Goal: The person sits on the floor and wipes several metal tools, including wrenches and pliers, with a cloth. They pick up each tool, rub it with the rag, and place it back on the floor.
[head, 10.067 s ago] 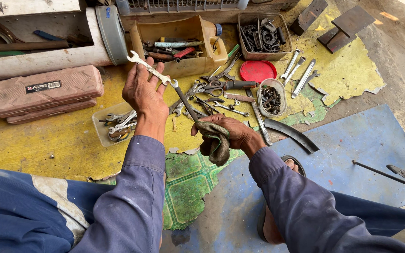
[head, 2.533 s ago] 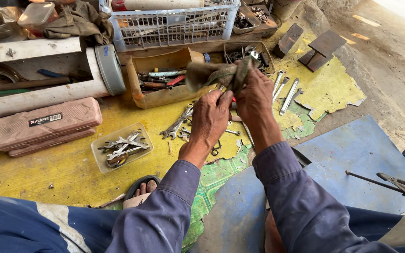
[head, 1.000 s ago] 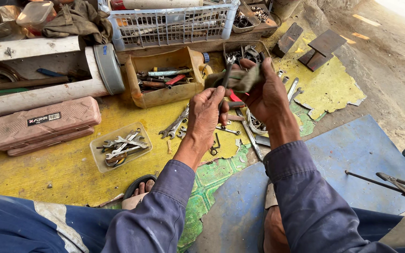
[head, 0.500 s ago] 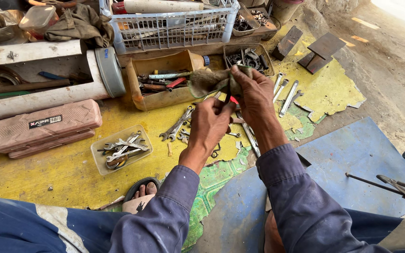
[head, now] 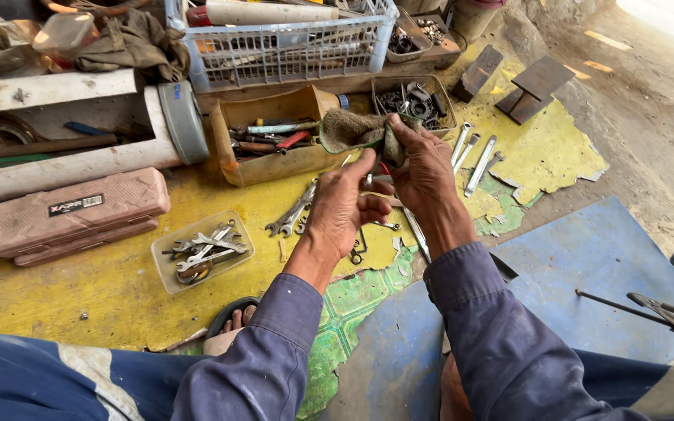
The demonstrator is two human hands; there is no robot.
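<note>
My right hand (head: pixel 424 173) grips a dirty olive rag (head: pixel 351 129) and holds it up over the tool pile. My left hand (head: pixel 343 204) is just below and beside it, fingers curled around a small metal tool (head: pixel 374 181) with a red part that pokes out under the rag. Both hands touch at the thumbs. Loose wrenches (head: pixel 294 215) lie on the yellow floor right under the left hand.
A cardboard box of tools (head: pixel 274 143) sits behind the hands, a small tray of metal parts (head: pixel 413 100) to its right. A clear tub of wrenches (head: pixel 202 250) and a pink tool case (head: pixel 73 210) lie at left. A white crate (head: pixel 278 43) stands at back.
Ten seconds ago my left hand held up a wrench and the right held the rag low. Both hands have since come together over the pile, the rag staying raised with small shifts.
</note>
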